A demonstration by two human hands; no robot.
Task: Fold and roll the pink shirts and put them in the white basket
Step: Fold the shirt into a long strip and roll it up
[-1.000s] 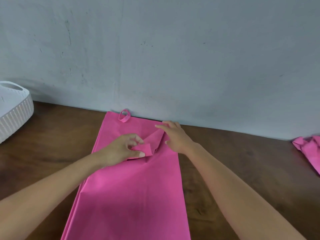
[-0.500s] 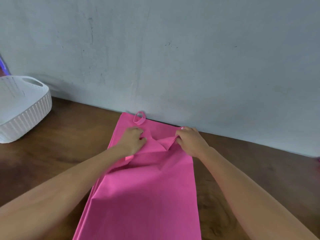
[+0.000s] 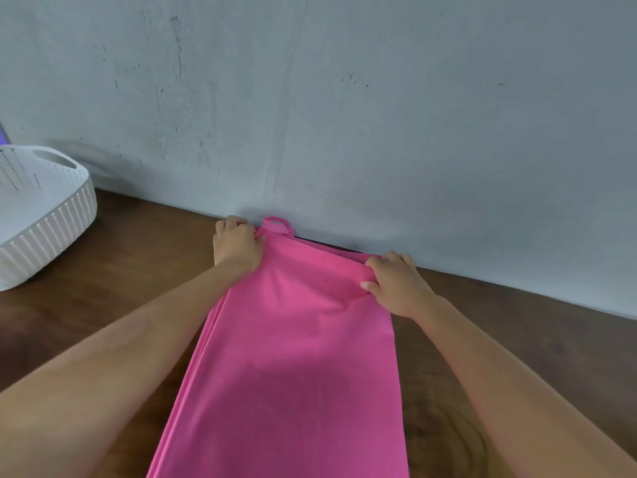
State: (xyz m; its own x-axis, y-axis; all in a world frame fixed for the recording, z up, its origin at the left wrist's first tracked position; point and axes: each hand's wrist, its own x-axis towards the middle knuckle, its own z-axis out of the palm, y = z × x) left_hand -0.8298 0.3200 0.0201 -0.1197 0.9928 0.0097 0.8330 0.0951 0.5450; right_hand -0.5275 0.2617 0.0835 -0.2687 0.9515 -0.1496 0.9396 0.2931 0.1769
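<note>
Where both hands grip, pink shirt (image 3: 293, 357) corners hidden

Pink shirt (image 3: 293, 357) folded lengthwise, white basket (image 3: 51, 219) far-left

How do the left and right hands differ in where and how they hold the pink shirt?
The left hand grips the far left corner close to the wall, beside the small loop; the right hand grips the right corner, nearer the camera. Only the right hand's thumb shows. Both curl their fingers round the pink shirt.
</note>
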